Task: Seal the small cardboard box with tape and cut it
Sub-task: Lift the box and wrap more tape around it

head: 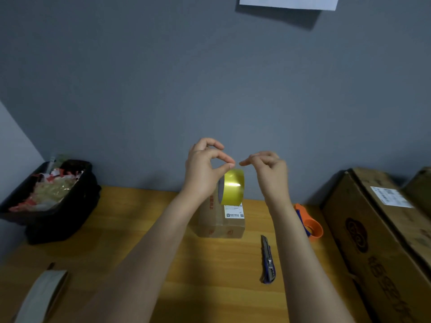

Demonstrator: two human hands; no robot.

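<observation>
A yellowish roll of clear packing tape (232,187) is held up in the air above the small cardboard box (221,221), which sits on the wooden table (177,264). My left hand (205,170) grips the roll at its top edge with thumb and fingers. My right hand (268,169) is just to the right of the roll, fingers curled and pinched at the roll's top; whether it holds the tape's end cannot be told. A utility knife (267,259) lies on the table right of the box.
An orange tape dispenser (311,223) lies behind my right wrist. Large cardboard boxes (377,241) stand at the right. A black bin (50,194) of scraps sits at the far left. Another tape roll (39,297) is at the near left.
</observation>
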